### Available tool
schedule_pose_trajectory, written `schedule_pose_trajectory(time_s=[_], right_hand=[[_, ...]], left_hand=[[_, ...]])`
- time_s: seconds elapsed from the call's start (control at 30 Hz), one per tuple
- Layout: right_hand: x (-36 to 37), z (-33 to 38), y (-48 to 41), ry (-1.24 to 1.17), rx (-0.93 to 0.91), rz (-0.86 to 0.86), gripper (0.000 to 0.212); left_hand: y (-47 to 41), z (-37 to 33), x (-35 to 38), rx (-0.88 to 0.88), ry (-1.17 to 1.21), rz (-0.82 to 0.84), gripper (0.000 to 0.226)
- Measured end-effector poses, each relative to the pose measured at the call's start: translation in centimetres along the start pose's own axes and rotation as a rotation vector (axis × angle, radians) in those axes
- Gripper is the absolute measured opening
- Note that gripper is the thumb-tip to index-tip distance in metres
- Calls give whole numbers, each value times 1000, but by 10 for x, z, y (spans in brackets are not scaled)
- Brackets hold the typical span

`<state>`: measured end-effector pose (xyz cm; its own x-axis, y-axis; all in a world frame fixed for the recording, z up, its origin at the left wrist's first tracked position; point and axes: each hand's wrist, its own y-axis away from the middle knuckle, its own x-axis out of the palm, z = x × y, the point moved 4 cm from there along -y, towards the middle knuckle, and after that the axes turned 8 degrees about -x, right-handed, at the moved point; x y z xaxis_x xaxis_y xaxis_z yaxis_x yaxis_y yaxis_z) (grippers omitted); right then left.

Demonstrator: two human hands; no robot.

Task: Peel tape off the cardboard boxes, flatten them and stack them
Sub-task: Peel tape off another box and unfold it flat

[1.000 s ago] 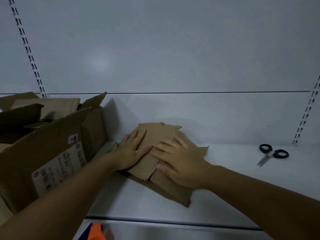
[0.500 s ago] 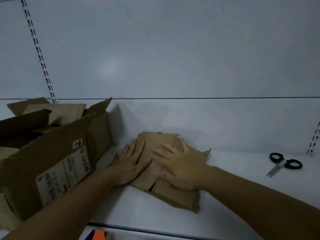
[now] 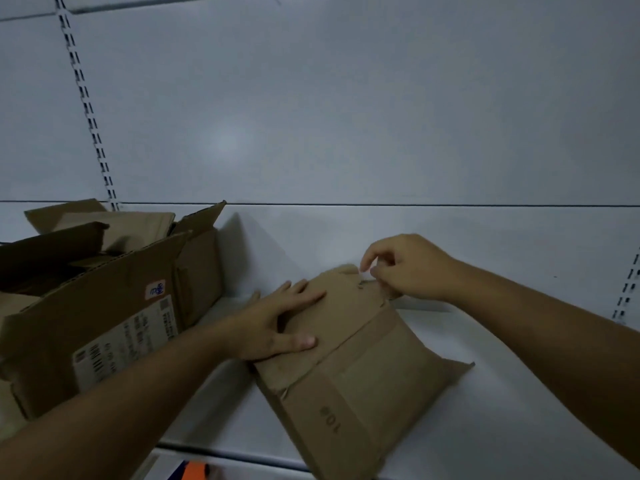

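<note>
Big open box [image 3: 104, 306] stuffed with cardboard sits left on the shelf [image 3: 502, 427], and the flattened box [image 3: 363, 368] lies just beside it. Left hand [image 3: 273, 323] presses it flat, fingers spread. Right hand [image 3: 405, 268] pinches its far edge; any tape is too small to see. I'd peel low and slow while pinning it down. The print reads 108-ish, and the shipping label [image 3: 128, 341] is unreadable.

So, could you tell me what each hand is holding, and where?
The right hand pinches the flattened box at its far edge; what exactly it grips there is unclear. The left hand only presses flat on it.
</note>
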<state>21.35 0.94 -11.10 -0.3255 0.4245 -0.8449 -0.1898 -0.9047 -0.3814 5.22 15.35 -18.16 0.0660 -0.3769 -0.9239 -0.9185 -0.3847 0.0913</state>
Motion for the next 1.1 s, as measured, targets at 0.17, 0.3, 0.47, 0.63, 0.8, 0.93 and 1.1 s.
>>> schedule_pose_trajectory(time_s=[0.17,0.3,0.47,0.63,0.8,0.93,1.1], right_hand=[[26,-22,-2,-282,16,276,56],[24,-35,-3,-72,-139,298,57],[20,-30,7,558,-468,269,86],[14,-25,24,415,-594,181,60],[-24,3,23,626,-243,313,21],[-37,21,13,442,-36,394,21],[-32,19,11,167,-2,320,22]], left_hand=[[5,-25,-21,25,149,119,80],[9,-29,-15,70,134,137,84],[7,-32,-20,29,364,42,57],[5,-39,-22,-4,327,-24,52],[17,-61,-57,10,213,-564,15],[26,-88,-55,11,105,-488,22],[33,-82,-44,-80,-50,-433,32]])
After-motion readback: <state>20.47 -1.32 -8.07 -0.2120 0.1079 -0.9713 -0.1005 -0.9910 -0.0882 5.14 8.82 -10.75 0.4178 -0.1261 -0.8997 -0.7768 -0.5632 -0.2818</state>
